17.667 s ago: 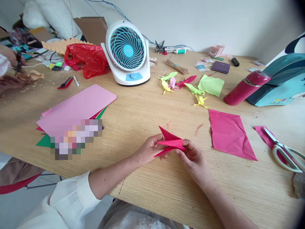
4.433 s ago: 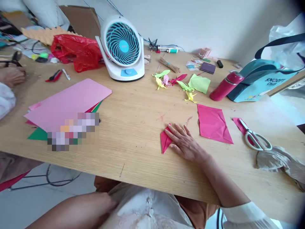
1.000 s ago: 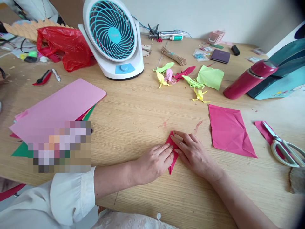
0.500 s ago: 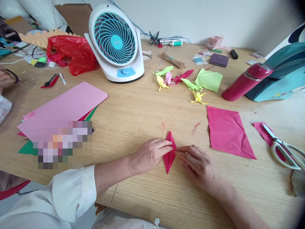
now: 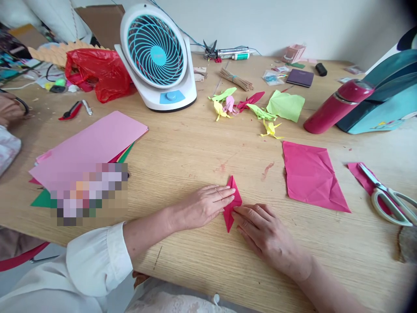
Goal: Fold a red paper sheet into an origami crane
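A dark pink sheet of origami paper (image 5: 237, 198), folded into a narrow diamond, lies flat on the wooden table. My left hand (image 5: 203, 206) rests on its upper left side, fingers stretched out and pressing it down. At the lower right edge, my right hand (image 5: 265, 230) has its fingers bent and together, with the fingertips on the paper; its thumb is mostly hidden. To the right lies a creased pink square of paper (image 5: 312, 176). Beyond it, white-handled scissors (image 5: 379, 187) rest on a pink paper strip (image 5: 358, 174).
Folded paper figures (image 5: 270, 129) and a green sheet (image 5: 286, 105) lie ahead. A fan (image 5: 171, 98) stands behind. A pink paper stack (image 5: 94, 134) is at left, a red bottle (image 5: 335, 106) and teal bag (image 5: 374, 113) at right. Another person's arm (image 5: 9, 108) shows far left.
My right hand has moved slightly left and down along the folded paper, its fingertips now farther over it. My left hand's fingers lie flatter across the upper part.
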A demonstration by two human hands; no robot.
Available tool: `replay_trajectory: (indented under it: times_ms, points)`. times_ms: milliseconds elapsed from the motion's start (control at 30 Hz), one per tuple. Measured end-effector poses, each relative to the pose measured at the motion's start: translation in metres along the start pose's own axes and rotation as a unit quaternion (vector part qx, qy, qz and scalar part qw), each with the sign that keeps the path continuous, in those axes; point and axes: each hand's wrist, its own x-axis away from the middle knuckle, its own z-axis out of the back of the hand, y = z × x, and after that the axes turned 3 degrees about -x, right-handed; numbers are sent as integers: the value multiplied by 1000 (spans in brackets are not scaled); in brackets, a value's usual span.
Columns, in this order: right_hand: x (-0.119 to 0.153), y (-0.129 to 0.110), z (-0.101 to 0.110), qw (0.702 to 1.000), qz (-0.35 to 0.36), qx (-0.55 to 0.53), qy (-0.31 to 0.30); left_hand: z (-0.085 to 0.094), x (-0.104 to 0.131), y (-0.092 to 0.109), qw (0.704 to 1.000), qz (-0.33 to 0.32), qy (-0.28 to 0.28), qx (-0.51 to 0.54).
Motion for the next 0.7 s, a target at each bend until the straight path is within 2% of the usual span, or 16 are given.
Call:
replay_trajectory:
  times_ms: [367, 700]
  points:
    - [-2, -1, -1, 999, 7, 13, -41, -3, -3, -2, 999, 10, 31, 28]
    - [-4, -5, 1, 998, 53, 36, 5, -7, -5, 1, 997, 39, 45, 51]
